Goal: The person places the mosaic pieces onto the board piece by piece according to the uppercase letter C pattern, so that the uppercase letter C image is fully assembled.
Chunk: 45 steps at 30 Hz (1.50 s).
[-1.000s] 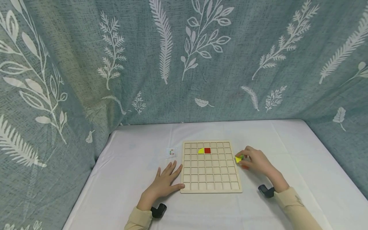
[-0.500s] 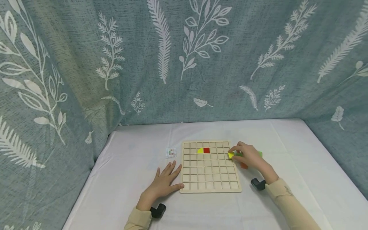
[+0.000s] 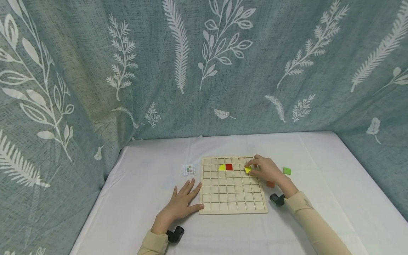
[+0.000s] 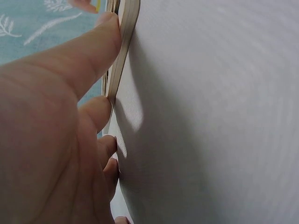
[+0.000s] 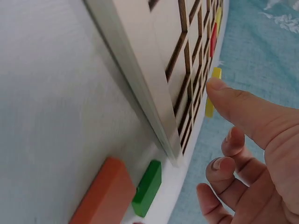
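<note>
A wooden grid board lies on the white table. In its upper rows sit a yellow quarter-round tile and, directly right of it, a red square tile. My right hand pinches another yellow tile between thumb and fingers, over the board's upper right part; in the right wrist view this yellow tile stands edge-on at the thumb tip. With fingers spread, my left hand rests beside the board, its thumb on the lower left corner and fingertips along the left edge.
Right of the board lie a green tile and an orange tile, the latter close to its edge. A small printed grid card lies left of the board. A patterned curtain hangs behind the table.
My right hand has carried the yellow tile leftward from beside the board to over its upper right cells, uncovering the green and orange tiles. The left hand stays in place.
</note>
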Available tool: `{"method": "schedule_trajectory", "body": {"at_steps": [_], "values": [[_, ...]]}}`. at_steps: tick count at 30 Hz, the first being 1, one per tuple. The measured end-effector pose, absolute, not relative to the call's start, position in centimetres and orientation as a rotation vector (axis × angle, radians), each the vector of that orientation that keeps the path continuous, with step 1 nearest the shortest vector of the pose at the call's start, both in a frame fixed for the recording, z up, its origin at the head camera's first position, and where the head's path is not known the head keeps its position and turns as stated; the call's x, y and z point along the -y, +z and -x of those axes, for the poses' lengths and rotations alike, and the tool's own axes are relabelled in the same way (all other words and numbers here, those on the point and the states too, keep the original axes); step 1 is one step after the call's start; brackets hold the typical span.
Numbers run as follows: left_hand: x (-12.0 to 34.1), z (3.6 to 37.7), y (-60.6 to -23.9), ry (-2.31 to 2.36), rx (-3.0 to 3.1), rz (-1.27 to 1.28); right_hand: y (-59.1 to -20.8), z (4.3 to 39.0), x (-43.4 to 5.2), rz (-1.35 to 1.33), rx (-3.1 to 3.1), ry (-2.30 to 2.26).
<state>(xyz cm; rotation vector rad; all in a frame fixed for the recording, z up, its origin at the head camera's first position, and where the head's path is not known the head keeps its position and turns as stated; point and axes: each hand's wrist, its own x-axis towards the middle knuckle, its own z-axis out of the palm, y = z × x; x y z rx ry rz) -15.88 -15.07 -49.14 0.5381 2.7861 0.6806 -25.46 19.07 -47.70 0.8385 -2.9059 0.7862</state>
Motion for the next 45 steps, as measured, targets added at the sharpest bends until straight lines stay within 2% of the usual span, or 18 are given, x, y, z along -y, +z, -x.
{"method": "schedule_trajectory", "body": {"at_steps": [27,45], "values": [[15.1,15.8,-49.2,0.697,-2.787,-0.548,-48.0,26.7,-17.1,-0.924,2.983,0.825],[15.1,15.9,-48.7,0.688,-2.779,-0.541,-48.2,26.5,-17.2,-0.687,2.983,0.774]]}}
